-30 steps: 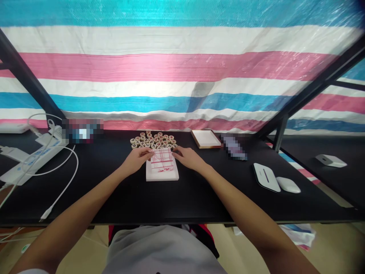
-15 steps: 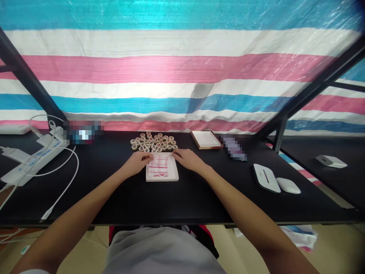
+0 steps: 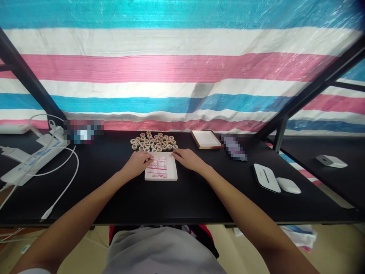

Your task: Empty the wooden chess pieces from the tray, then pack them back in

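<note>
On the black desk before me is a shallow white box [image 3: 171, 175]. A folded, thin sheet printed with a red grid [image 3: 158, 167] lies in it, like a paper xiangqi board. My left hand [image 3: 138, 160] is closed at the far left corner, its fingertips pressed on the sheet and the box's edge. At the far right corner, my right hand [image 3: 185, 156] has its fingers bent round the box's rim. Just beyond both hands, several round xiangqi pieces [image 3: 154, 141] with red and black characters are spread in a cluster.
A box lid [image 3: 205, 139] with a brown rim rests at the back right, beside a blurred flat item [image 3: 234, 147]. Farther right are a white flat device [image 3: 266, 178] and a white rounded case [image 3: 288, 185]. A power strip [image 3: 34, 163] with white cables occupies the left side.
The white box has shifted slightly left with the sheet in it. My left hand has moved a little left too, while my right hand has hardly moved.
</note>
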`<control>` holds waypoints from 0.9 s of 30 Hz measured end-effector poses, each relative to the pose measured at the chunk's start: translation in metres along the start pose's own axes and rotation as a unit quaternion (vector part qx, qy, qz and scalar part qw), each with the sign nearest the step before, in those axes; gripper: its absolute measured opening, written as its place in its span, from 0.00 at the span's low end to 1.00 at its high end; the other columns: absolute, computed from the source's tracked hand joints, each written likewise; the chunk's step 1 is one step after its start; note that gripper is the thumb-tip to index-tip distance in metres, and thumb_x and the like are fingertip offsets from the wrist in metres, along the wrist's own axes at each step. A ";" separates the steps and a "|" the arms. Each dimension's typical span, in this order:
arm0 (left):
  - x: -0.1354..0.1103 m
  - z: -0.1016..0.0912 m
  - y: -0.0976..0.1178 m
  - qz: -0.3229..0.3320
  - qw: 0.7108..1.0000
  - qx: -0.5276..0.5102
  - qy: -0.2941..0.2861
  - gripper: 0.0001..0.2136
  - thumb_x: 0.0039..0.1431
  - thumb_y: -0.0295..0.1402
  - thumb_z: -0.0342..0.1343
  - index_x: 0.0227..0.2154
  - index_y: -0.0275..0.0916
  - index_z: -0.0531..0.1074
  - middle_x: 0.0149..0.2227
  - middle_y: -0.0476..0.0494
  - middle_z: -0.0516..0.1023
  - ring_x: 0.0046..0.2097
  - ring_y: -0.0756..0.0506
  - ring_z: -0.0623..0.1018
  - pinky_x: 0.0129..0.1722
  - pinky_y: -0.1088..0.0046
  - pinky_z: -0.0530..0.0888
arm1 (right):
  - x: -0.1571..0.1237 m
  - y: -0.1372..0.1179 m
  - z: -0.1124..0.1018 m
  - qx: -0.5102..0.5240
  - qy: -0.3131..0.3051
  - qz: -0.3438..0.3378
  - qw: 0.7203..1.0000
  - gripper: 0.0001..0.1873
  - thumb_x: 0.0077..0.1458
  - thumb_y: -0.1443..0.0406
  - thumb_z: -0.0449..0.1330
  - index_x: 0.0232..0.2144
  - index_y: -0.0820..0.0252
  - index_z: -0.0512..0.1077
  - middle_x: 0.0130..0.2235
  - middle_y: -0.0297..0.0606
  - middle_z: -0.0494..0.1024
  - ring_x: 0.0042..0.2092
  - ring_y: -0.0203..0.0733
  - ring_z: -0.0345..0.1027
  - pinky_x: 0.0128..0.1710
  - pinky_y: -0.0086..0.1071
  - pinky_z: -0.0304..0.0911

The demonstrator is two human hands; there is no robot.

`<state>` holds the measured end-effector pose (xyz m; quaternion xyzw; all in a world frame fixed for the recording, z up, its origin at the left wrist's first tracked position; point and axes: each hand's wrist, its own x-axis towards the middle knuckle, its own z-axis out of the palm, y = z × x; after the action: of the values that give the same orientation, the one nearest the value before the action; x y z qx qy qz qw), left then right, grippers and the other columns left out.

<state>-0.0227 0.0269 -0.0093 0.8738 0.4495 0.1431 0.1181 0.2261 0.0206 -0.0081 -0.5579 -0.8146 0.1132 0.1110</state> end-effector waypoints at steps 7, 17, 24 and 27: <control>-0.001 0.005 -0.005 0.051 0.997 0.039 0.044 0.10 0.60 0.33 0.51 0.42 0.38 0.73 0.39 0.43 0.76 0.44 0.41 0.72 0.46 0.63 0.66 | 0.001 0.001 0.000 0.011 -0.003 -0.011 1.000 0.17 0.65 0.59 0.46 0.42 0.59 0.72 0.42 0.41 0.78 0.43 0.41 0.72 0.41 0.28 0.59; -0.002 0.005 -0.005 0.116 0.991 0.017 0.072 0.09 0.61 0.31 0.50 0.35 0.36 0.76 0.36 0.42 0.74 0.41 0.44 0.71 0.47 0.65 0.68 | 0.001 0.002 0.003 0.004 0.007 -0.007 1.000 0.17 0.65 0.59 0.46 0.42 0.58 0.72 0.41 0.40 0.79 0.43 0.42 0.72 0.41 0.27 0.58; -0.003 0.004 -0.004 0.112 0.992 0.045 0.048 0.10 0.61 0.29 0.50 0.34 0.38 0.78 0.35 0.44 0.76 0.40 0.44 0.71 0.47 0.64 0.68 | 0.001 0.001 0.003 0.003 0.006 -0.001 1.000 0.16 0.65 0.59 0.46 0.42 0.58 0.71 0.41 0.40 0.79 0.43 0.42 0.72 0.40 0.28 0.58; -0.003 0.003 -0.002 0.101 0.992 0.051 0.047 0.11 0.61 0.31 0.49 0.35 0.38 0.78 0.37 0.43 0.77 0.42 0.44 0.71 0.47 0.63 0.67 | 0.000 0.001 0.001 0.003 0.003 -0.003 1.000 0.16 0.65 0.59 0.46 0.42 0.58 0.71 0.41 0.40 0.79 0.43 0.42 0.72 0.39 0.28 0.58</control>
<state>-0.0253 0.0252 -0.0133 0.9122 0.3704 0.1715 0.0368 0.2265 0.0211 -0.0096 -0.5551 -0.8158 0.1141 0.1153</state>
